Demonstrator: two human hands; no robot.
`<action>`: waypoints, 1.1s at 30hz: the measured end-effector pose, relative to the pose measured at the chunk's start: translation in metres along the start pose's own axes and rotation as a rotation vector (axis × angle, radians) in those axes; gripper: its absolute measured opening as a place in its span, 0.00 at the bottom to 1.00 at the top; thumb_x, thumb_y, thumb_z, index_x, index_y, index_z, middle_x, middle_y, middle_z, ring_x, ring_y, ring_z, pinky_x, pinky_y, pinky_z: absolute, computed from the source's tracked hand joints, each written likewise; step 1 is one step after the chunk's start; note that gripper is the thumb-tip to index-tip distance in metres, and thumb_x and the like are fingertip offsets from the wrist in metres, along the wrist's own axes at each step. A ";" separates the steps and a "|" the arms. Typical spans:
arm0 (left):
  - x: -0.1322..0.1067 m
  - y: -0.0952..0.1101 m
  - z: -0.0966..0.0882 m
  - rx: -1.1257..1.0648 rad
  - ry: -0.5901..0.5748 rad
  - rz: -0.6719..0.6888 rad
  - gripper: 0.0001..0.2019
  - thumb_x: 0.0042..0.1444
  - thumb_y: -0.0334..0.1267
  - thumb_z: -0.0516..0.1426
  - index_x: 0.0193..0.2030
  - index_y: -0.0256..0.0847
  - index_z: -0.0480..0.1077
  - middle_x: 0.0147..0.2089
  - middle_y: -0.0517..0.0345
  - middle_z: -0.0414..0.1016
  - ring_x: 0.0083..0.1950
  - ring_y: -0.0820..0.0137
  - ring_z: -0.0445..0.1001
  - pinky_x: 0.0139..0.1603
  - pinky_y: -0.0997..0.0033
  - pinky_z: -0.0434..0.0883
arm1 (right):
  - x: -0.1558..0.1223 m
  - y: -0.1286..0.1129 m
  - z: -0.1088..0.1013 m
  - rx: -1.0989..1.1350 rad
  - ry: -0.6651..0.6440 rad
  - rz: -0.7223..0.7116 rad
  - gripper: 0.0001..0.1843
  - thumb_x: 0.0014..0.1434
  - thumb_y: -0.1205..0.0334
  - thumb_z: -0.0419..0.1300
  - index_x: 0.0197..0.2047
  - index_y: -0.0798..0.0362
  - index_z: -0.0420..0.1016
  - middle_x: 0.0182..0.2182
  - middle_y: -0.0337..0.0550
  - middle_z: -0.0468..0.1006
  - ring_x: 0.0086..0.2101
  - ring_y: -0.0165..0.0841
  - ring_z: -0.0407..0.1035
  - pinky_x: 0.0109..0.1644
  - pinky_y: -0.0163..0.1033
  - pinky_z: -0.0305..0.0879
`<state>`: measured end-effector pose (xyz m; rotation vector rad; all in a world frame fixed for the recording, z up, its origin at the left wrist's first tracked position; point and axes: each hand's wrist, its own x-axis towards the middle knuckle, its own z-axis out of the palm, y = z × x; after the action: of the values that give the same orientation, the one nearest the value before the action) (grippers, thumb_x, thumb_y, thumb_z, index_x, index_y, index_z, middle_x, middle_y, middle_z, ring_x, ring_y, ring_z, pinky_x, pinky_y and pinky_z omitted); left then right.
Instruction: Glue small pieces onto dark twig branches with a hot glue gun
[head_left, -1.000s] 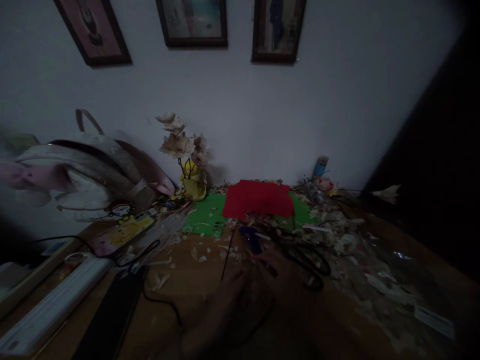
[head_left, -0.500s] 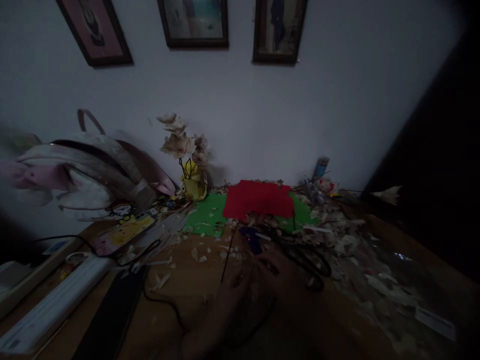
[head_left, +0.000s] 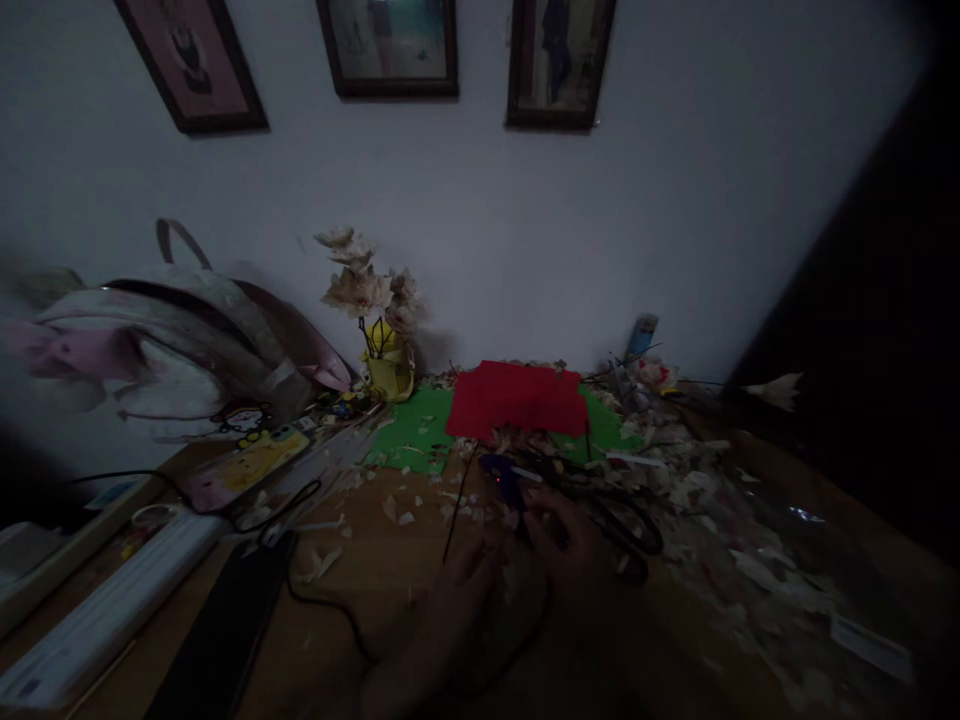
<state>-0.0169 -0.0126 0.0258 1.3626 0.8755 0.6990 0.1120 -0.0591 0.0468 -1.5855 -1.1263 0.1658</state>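
Observation:
The scene is dim. My left hand [head_left: 466, 580] is low in the middle, its fingers pinched together, and whatever is between them is too dark to make out. My right hand [head_left: 566, 540] is beside the handle of a blue glue gun [head_left: 504, 480], fingers curved and a little apart, with nothing visible in them. The glue gun lies on the table with a small red light lit and a pale glue stick at its back. Right behind my right hand is a pair of black-handled scissors [head_left: 630, 520]. A thin dark stick [head_left: 456, 510] stands out above my left hand.
Red paper [head_left: 517, 398] lies over green paper [head_left: 409, 430] at the wall. Pale scraps [head_left: 697, 490] cover the right side. A yellow pot [head_left: 390, 375] holds paper-like flowers [head_left: 356, 285]. At left are a backpack [head_left: 187, 350], a white power strip [head_left: 112, 610] and a black cable [head_left: 330, 605].
My right hand has drawn slightly right and its fingers have spread from their pinch near my left hand. My left hand has barely moved.

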 end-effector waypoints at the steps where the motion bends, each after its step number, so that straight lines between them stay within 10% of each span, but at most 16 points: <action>1: 0.001 0.000 0.000 0.002 0.004 -0.005 0.11 0.48 0.44 0.54 0.33 0.40 0.70 0.33 0.57 0.73 0.40 0.64 0.69 0.44 0.70 0.63 | 0.000 0.000 -0.002 -0.029 -0.005 -0.004 0.10 0.51 0.56 0.54 0.28 0.52 0.71 0.23 0.39 0.72 0.23 0.29 0.64 0.26 0.32 0.60; 6: 0.004 0.003 -0.003 -0.036 0.051 -0.024 0.11 0.48 0.45 0.53 0.32 0.41 0.70 0.33 0.58 0.73 0.41 0.65 0.68 0.45 0.70 0.62 | 0.008 0.014 -0.010 -0.320 -0.161 -0.017 0.19 0.53 0.50 0.51 0.17 0.52 0.65 0.15 0.37 0.67 0.20 0.28 0.62 0.22 0.32 0.53; 18: 0.012 0.003 -0.004 -0.098 0.089 -0.058 0.15 0.45 0.51 0.55 0.24 0.40 0.65 0.25 0.62 0.67 0.30 0.70 0.65 0.32 0.73 0.62 | 0.033 0.055 0.031 -0.279 -0.266 -0.060 0.19 0.49 0.56 0.55 0.42 0.58 0.72 0.35 0.52 0.75 0.38 0.41 0.68 0.43 0.44 0.63; 27: 0.013 0.007 -0.006 -0.347 0.059 -0.127 0.16 0.43 0.52 0.56 0.24 0.40 0.61 0.16 0.70 0.57 0.17 0.79 0.53 0.19 0.79 0.52 | 0.030 0.051 0.008 0.104 -0.217 0.441 0.26 0.40 0.53 0.59 0.40 0.61 0.73 0.29 0.46 0.78 0.31 0.40 0.71 0.34 0.40 0.66; 33: 0.014 0.011 -0.008 -0.342 0.071 -0.081 0.17 0.44 0.51 0.56 0.23 0.40 0.59 0.15 0.71 0.54 0.16 0.81 0.49 0.17 0.80 0.47 | 0.031 0.039 -0.001 0.189 -0.236 0.479 0.23 0.38 0.51 0.59 0.35 0.60 0.75 0.27 0.45 0.77 0.30 0.39 0.69 0.33 0.40 0.64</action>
<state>-0.0160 0.0049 0.0352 0.9982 0.8195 0.7983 0.1514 -0.0344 0.0287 -1.6682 -0.8562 0.7711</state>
